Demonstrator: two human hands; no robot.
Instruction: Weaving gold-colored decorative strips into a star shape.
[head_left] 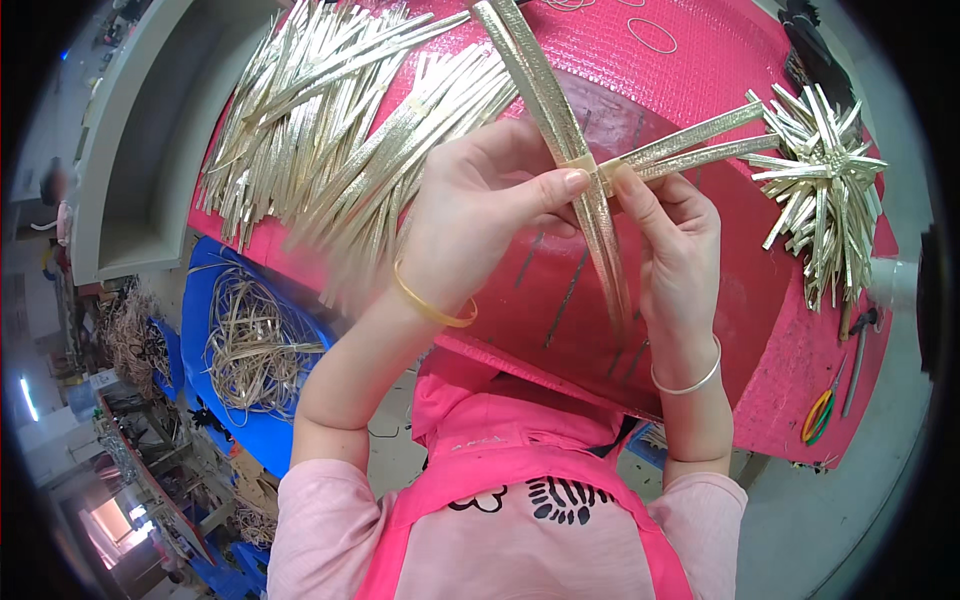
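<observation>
Two bundles of flat gold strips cross right between the hands, held up over the pink desk (760,330). The longer strip bundle (560,110) runs from the top of the view down toward the person's chest, its lower end fanning out just left of the right wrist; the shorter strip bundle (690,140) lies across it and points up and to the right, toward the finished gold starburst (825,180) near the desk's right edge. A pale band wraps the crossing. The left hand (480,210) comes from the left, its thumb tip pressed onto the band; the right hand (670,240) pinches the same crossing from the right, fingers curled under the shorter bundle. Both hands sit equally near the joint, touching it. A loose heap of gold strips (340,130) lies on the desk well left of the hands, and scissors with green and yellow handles (820,410) lie far right, near the desk's front corner
</observation>
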